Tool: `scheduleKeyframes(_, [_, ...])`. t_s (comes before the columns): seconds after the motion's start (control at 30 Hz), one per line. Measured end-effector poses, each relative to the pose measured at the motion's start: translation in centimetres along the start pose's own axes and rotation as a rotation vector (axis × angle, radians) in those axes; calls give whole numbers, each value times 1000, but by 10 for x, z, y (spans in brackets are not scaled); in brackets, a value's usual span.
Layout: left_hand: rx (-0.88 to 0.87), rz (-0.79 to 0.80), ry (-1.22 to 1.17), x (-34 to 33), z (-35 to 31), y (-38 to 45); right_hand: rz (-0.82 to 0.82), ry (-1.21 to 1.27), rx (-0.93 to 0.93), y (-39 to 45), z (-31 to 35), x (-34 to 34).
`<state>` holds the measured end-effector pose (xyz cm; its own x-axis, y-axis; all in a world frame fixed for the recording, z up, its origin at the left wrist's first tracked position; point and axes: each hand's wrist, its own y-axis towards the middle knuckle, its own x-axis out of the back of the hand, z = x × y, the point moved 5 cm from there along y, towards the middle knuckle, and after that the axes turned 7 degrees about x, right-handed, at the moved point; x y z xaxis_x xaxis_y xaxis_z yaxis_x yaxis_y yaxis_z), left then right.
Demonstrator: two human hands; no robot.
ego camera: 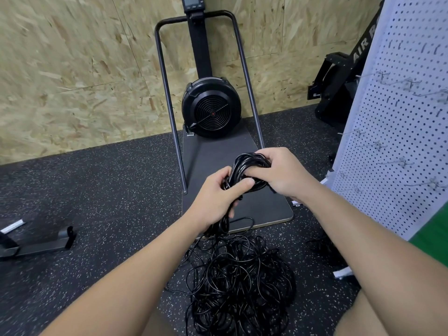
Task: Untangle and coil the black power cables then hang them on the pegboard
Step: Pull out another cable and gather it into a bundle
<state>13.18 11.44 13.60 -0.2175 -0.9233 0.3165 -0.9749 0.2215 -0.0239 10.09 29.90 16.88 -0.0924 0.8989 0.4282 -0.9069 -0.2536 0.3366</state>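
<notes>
A coiled bundle of black power cable (244, 166) is held up between both hands at the frame's centre. My left hand (218, 197) grips its lower part, thumb across the strands. My right hand (283, 173) curls round its upper right side. Strands hang from the left hand down to a big tangled heap of black cables (240, 282) on the floor. The white pegboard (397, 141) stands at the right, with several bare metal hooks (402, 163) sticking out.
A black fan machine (211, 107) with a tube frame stands on a dark base plate (218, 151) against the chipboard wall. A black metal foot (36, 246) lies at the left on the speckled rubber floor. More black gym equipment (339, 81) sits behind the pegboard.
</notes>
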Motion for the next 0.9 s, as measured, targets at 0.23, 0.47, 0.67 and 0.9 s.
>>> scheduleKeyframes(0.23, [39, -124, 6, 6, 5, 7, -38, 65, -92, -3, -9, -21])
scheduleKeyframes(0.47, [92, 102, -135, -3, 9, 9, -11, -18, -177, -1, -11, -22])
scheduleKeyframes(0.67, [105, 181, -159, 0, 6, 7, 63, -142, -158, -1, -9, -16])
scheduleKeyframes(0.9, [137, 200, -229, -5, 6, 2, 97, -127, -165, -6, -17, -17])
